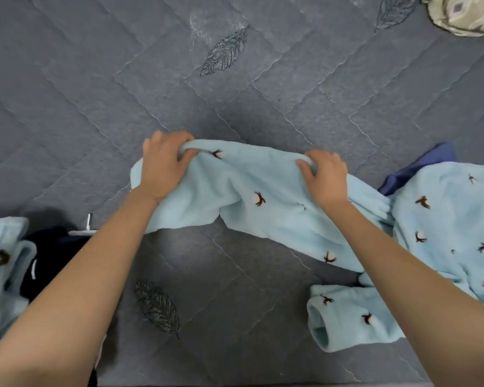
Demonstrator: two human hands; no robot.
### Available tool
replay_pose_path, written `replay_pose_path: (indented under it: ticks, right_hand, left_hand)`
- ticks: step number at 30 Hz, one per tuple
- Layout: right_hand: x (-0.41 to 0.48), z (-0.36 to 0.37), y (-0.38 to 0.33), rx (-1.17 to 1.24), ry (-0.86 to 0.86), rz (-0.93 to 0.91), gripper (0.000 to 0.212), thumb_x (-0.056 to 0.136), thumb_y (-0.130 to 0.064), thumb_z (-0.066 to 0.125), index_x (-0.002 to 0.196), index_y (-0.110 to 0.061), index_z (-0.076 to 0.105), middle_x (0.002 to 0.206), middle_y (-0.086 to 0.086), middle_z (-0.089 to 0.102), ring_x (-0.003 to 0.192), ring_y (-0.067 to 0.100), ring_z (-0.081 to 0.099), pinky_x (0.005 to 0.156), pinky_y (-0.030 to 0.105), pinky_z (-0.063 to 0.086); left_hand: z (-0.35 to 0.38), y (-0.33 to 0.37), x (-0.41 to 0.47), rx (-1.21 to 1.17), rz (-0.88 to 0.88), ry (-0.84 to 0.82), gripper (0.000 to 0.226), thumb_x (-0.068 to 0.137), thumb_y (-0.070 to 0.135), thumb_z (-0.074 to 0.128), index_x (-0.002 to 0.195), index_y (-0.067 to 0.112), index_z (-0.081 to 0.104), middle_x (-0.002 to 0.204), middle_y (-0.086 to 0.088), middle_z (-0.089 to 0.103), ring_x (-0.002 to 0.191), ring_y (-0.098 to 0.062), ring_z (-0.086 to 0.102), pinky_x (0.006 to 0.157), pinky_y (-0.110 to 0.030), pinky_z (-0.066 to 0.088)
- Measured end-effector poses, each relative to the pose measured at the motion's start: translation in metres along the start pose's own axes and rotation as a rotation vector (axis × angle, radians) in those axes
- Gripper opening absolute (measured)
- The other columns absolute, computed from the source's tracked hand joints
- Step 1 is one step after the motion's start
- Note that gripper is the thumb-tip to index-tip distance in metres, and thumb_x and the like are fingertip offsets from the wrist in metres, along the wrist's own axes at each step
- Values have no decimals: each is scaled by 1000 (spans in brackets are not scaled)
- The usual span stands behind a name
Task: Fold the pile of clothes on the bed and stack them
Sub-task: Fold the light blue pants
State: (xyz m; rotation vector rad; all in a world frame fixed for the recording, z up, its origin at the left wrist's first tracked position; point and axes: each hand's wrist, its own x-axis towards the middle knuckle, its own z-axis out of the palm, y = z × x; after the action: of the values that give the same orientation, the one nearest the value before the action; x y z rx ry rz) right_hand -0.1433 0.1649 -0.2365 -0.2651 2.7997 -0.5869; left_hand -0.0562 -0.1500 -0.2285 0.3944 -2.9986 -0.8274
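Where fingers [306, 164] curl — fleece garment [252, 180] edge | left hand [162, 166], right hand [327, 178] gripping

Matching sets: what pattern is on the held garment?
Light blue garment with small dark-brown motifs; head view.

- A grey-blue quilted bed cover [67, 79] with diamond stitching fills the frame.
- 2 dark embroidered leaf motifs show whole: 1 at upper centre [224, 53], 1 at lower centre-left [157, 308].
- A beige patterned fabric item [464, 12] lies in the upper right corner.
- Soft shadow darkens the frame's centre.
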Motion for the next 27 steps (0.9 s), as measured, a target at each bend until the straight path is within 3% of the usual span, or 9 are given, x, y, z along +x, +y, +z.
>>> replay_pose_path:
  ticks: [6, 11, 17, 20, 23, 27]
  right_hand:
    - [12, 6, -5, -39, 6, 45, 23, 99, -28, 54, 113, -15, 66, 112, 10, 62, 110, 33, 48, 88, 36, 27]
    - [24, 9, -7, -9, 182, 177, 24, 100, -27, 51, 111, -11, 65, 109, 12, 60, 106, 33, 46, 86, 36, 25]
    - [32, 16, -8, -28, 231, 191, 24, 100, -27, 50, 108, -10, 65, 105, 12, 59, 101, 33, 45, 80, 32, 21]
    - [35, 18, -3, -53, 193, 198, 25, 100, -30, 50, 112, -13, 66, 108, 11, 58, 104, 32, 43, 83, 34, 22]
    - [31, 21, 2, -59, 137, 160, 30, 98, -34, 54, 123, -20, 62, 118, 7, 55, 112, 31, 42, 93, 36, 23]
    - [15, 17, 6, -63, 158, -25, 51, 93, -44, 46, 137, -20, 55, 136, 7, 51, 133, 32, 39, 115, 49, 20]
  left_hand:
    - [12, 0, 40, 85, 95, 44, 21, 100, 30, 53, 103, 17, 69, 100, -3, 70, 95, -31, 49, 79, -34, 19]
    - [9, 0, 68, 131, 164, 71, 21, 97, 33, 57, 100, 17, 70, 96, -2, 66, 95, -28, 42, 77, -33, 17]
    - [15, -7, 78, 169, 217, 82, 24, 98, 32, 53, 99, 15, 69, 95, -5, 63, 95, -21, 32, 79, -36, 19]
    - [26, -10, 83, 183, 197, 36, 25, 98, 29, 54, 115, 14, 66, 117, -6, 62, 115, -25, 39, 93, -37, 19]
    - [38, -7, 74, 202, 176, -44, 41, 100, 28, 52, 139, 17, 52, 150, -12, 41, 142, -33, 28, 115, -46, 6]
    - [50, 15, 52, 235, 231, -39, 52, 102, 40, 40, 151, 23, 37, 161, -12, 22, 150, -32, 14, 118, -50, -8]
